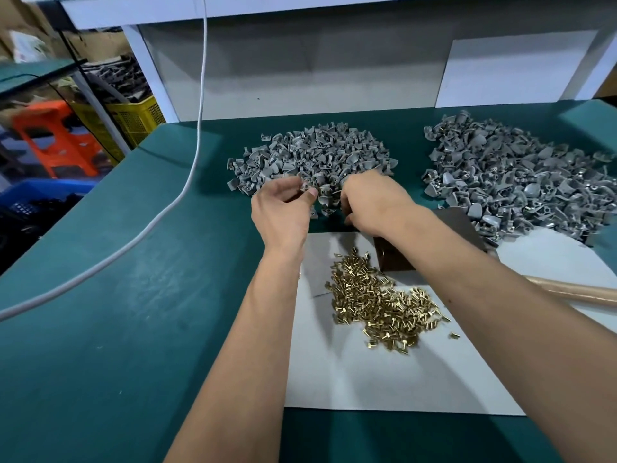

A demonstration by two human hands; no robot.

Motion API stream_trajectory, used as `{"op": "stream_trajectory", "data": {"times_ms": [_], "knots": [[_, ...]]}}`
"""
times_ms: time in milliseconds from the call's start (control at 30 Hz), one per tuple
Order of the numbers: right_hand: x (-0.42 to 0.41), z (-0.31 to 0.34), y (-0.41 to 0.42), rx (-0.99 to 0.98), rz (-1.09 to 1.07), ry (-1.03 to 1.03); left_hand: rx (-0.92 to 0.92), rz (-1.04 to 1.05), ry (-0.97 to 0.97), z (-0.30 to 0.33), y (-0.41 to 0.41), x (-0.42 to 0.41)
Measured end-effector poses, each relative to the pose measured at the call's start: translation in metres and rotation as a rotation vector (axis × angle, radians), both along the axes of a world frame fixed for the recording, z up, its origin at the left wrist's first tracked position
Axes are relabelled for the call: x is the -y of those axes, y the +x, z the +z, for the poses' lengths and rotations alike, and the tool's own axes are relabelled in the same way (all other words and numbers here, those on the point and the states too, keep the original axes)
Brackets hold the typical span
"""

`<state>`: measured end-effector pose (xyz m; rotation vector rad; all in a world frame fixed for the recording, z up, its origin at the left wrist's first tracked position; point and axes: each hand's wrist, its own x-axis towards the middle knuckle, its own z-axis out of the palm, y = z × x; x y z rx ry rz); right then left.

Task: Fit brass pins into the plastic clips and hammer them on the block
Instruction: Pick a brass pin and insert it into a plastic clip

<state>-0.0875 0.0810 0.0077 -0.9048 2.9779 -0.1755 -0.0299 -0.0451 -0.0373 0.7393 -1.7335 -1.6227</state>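
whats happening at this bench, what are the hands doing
A person is assembling small parts at a green bench. Both hands work at the near edge of the left pile of grey plastic clips: the left hand pinches a clip, while what the right hand holds is hidden. Brass pins lie heaped on white paper beside a dark block. A second clip pile sits right.
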Motion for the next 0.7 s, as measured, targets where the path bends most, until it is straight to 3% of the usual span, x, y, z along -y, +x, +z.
{"op": "stream_trajectory", "data": {"times_ms": [300, 533, 700], "knots": [[-0.004, 0.006, 0.013, -0.077, 0.125, 0.009, -0.257, -0.168, 0.227, 0.004, 0.003, -0.008], [-0.071, 0.014, 0.029, -0.063, 0.041, -0.539, -0.297, -0.423, 0.224, 0.018, 0.008, -0.044], [-0.127, 0.0, 0.048, -0.025, -0.048, -0.754, -0.27, -0.695, 0.137, 0.021, 0.016, -0.078]]}}
